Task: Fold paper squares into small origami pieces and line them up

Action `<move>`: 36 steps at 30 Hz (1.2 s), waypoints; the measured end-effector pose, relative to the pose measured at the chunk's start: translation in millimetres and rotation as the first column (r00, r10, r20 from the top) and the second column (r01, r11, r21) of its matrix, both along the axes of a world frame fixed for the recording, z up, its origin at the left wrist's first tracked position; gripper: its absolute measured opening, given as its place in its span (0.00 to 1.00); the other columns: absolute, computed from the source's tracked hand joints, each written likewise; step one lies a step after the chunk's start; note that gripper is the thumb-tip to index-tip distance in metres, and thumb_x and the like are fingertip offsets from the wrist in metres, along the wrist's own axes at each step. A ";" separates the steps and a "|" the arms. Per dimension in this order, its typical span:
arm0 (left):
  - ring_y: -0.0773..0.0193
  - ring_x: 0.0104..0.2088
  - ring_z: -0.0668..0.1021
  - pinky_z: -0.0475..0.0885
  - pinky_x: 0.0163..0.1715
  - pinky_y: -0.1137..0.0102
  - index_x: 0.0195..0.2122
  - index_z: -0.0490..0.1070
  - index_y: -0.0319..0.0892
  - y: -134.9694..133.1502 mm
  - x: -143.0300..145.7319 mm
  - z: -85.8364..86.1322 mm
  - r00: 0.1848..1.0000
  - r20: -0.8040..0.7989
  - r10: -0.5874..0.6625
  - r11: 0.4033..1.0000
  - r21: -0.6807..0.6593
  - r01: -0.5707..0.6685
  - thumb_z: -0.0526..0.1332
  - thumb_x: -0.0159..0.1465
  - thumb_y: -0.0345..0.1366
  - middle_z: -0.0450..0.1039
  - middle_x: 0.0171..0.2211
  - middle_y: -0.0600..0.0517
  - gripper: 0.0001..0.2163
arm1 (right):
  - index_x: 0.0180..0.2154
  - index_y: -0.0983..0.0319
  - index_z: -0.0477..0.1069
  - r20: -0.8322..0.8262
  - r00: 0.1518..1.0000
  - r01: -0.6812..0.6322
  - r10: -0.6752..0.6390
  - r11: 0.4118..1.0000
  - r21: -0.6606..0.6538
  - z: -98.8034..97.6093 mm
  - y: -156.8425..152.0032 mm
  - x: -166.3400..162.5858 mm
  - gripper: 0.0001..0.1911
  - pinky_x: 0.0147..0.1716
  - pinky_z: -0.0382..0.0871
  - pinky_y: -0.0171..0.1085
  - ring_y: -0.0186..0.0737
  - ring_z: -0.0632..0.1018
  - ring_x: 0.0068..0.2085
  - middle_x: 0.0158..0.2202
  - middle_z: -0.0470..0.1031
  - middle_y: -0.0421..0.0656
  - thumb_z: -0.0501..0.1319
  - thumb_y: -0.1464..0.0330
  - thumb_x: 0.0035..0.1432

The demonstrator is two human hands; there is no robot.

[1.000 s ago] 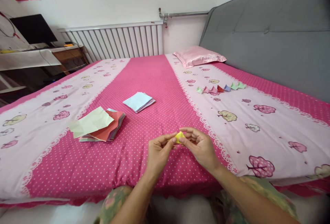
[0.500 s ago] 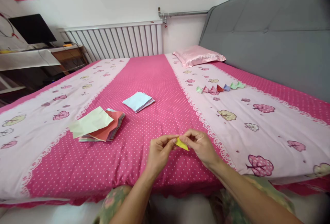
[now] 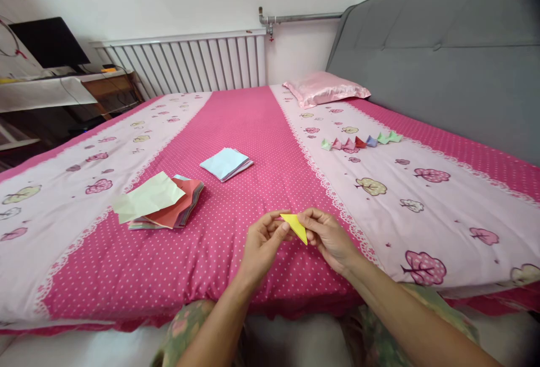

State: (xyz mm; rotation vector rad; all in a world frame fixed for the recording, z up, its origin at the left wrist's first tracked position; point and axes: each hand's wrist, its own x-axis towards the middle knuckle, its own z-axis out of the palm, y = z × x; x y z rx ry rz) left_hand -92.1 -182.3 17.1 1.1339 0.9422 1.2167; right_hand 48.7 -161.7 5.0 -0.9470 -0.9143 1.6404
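A small folded yellow paper triangle (image 3: 296, 225) is pinched between both my hands just above the pink dotted bedsheet (image 3: 219, 254). My left hand (image 3: 262, 243) grips its left corner with thumb and fingers closed. My right hand (image 3: 329, 236) holds its right side, fingers curled round it. Left of my hands lies a loose pile of coloured paper sheets (image 3: 162, 205) topped by a pale yellow sheet. Further back sits a neat stack of light blue paper squares (image 3: 226, 164).
A row of several small folded paper pieces (image 3: 360, 142) in green, pink, red and blue lies on the right pale strip. A pink pillow (image 3: 324, 88) rests by the grey headboard (image 3: 442, 63). A radiator (image 3: 189, 63) and a desk (image 3: 63, 88) stand behind the bed.
The yellow paper has been flattened and turned into a clear triangle between my fingers. Both hands stayed near the bed's front edge; the view tilted slightly down.
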 end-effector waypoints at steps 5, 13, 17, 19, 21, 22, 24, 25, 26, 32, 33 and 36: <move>0.67 0.30 0.75 0.68 0.34 0.72 0.46 0.68 0.37 0.8 -0.6 -0.5 1.000 0.017 -0.011 1.000 -0.011 0.012 0.61 0.55 0.35 0.75 0.31 0.48 0.17 | 0.23 0.64 0.66 -0.055 0.997 -0.064 0.061 0.996 -0.060 0.4 0.1 0.6 0.12 0.14 0.53 0.23 0.22 0.62 0.15 0.13 0.65 0.33 0.65 0.62 0.45; 0.66 0.33 0.75 0.68 0.36 0.71 0.44 0.69 0.39 0.2 -1.8 3.2 0.997 0.071 -0.042 0.999 -0.019 0.044 0.61 0.55 0.34 0.75 0.34 0.47 0.15 | 0.24 0.65 0.69 -0.091 0.991 -0.102 0.095 0.992 -0.076 -1.4 0.7 1.4 0.12 0.15 0.56 0.21 0.21 0.65 0.16 0.15 0.67 0.34 0.65 0.63 0.45; 0.64 0.34 0.75 0.68 0.36 0.70 0.44 0.70 0.39 0.5 -1.4 2.4 0.997 0.064 -0.047 0.999 0.000 0.047 0.60 0.55 0.34 0.75 0.36 0.47 0.14 | 0.25 0.65 0.70 -0.078 0.992 -0.109 0.103 0.992 -0.071 -0.2 1.2 1.1 0.12 0.15 0.57 0.20 0.21 0.66 0.16 0.16 0.68 0.35 0.65 0.62 0.45; 0.64 0.33 0.75 0.68 0.34 0.71 0.43 0.70 0.39 0.9 -0.8 -1.0 1.000 0.003 -0.024 0.999 0.031 0.024 0.60 0.55 0.34 0.75 0.35 0.47 0.14 | 0.26 0.65 0.70 -0.062 0.991 -0.118 0.114 0.991 -0.063 0.2 0.8 0.4 0.12 0.16 0.58 0.21 0.22 0.68 0.18 0.17 0.70 0.36 0.65 0.62 0.46; 0.65 0.31 0.74 0.68 0.33 0.71 0.42 0.71 0.38 1.2 0.2 -6.1 0.996 -0.088 0.013 0.997 0.083 -0.006 0.59 0.55 0.33 0.74 0.34 0.46 0.13 | 0.26 0.65 0.70 -0.052 0.990 -0.136 0.133 0.989 -0.058 0.2 -0.3 -0.7 0.12 0.17 0.59 0.22 0.24 0.70 0.20 0.19 0.71 0.37 0.65 0.62 0.46; 0.65 0.31 0.74 0.68 0.32 0.72 0.42 0.71 0.38 1.2 0.7 -8.8 0.991 -0.133 0.029 0.994 0.104 -0.015 0.59 0.55 0.32 0.74 0.34 0.46 0.13 | 0.27 0.65 0.71 -0.047 0.989 -0.144 0.141 0.988 -0.055 0.1 -1.0 -1.3 0.11 0.17 0.60 0.23 0.25 0.70 0.20 0.19 0.71 0.38 0.65 0.62 0.46; 0.67 0.29 0.73 0.67 0.30 0.73 0.44 0.70 0.38 1.0 1.9 -13.4 0.979 -0.198 0.044 0.993 0.116 -0.022 0.58 0.55 0.32 0.74 0.33 0.47 0.14 | 0.27 0.64 0.71 -0.023 0.988 -0.156 0.155 0.987 -0.039 -0.4 -2.3 -2.0 0.11 0.19 0.60 0.24 0.25 0.70 0.21 0.20 0.71 0.37 0.64 0.62 0.46; 0.68 0.28 0.73 0.67 0.28 0.74 0.46 0.69 0.38 0.8 2.6 -14.8 0.975 -0.219 0.043 0.994 0.110 -0.019 0.57 0.55 0.31 0.73 0.32 0.48 0.16 | 0.27 0.64 0.71 -0.003 0.987 -0.158 0.158 0.987 -0.020 -0.7 -2.8 -2.3 0.11 0.19 0.61 0.24 0.25 0.70 0.21 0.20 0.71 0.37 0.64 0.62 0.46; 0.69 0.27 0.72 0.66 0.27 0.75 0.47 0.67 0.39 0.5 3.3 -15.6 0.970 -0.240 0.033 0.995 0.103 -0.009 0.57 0.56 0.31 0.73 0.31 0.49 0.17 | 0.27 0.64 0.71 0.025 0.987 -0.162 0.161 0.987 0.007 -1.0 -3.1 -2.4 0.10 0.20 0.61 0.25 0.26 0.70 0.21 0.20 0.71 0.37 0.63 0.62 0.47; 0.67 0.25 0.72 0.66 0.26 0.74 0.46 0.69 0.38 -0.5 3.9 -14.0 0.935 -0.352 -0.032 0.988 0.131 0.083 0.52 0.57 0.30 0.73 0.26 0.51 0.16 | 0.32 0.63 0.71 0.174 0.963 -0.233 0.204 0.958 0.166 -2.6 -4.5 -3.8 0.11 0.26 0.64 0.29 0.29 0.71 0.26 0.25 0.71 0.38 0.61 0.62 0.49; 0.66 0.26 0.72 0.66 0.27 0.74 0.47 0.69 0.39 -0.5 2.8 -14.5 0.925 -0.379 0.003 0.987 0.149 0.058 0.52 0.56 0.29 0.74 0.28 0.50 0.17 | 0.33 0.63 0.71 0.198 0.958 -0.248 0.210 0.950 0.192 -3.2 -4.9 -4.2 0.12 0.28 0.65 0.30 0.30 0.72 0.28 0.28 0.72 0.39 0.62 0.62 0.48; 0.65 0.26 0.73 0.66 0.28 0.73 0.51 0.65 0.41 -1.6 -1.0 -16.4 0.842 -0.526 0.123 0.978 0.211 -0.011 0.53 0.52 0.25 0.75 0.28 0.51 0.24 | 0.37 0.63 0.69 0.322 0.931 -0.268 0.170 0.919 0.288 -5.9 -5.8 -5.5 0.18 0.31 0.67 0.33 0.34 0.73 0.32 0.33 0.71 0.41 0.66 0.65 0.42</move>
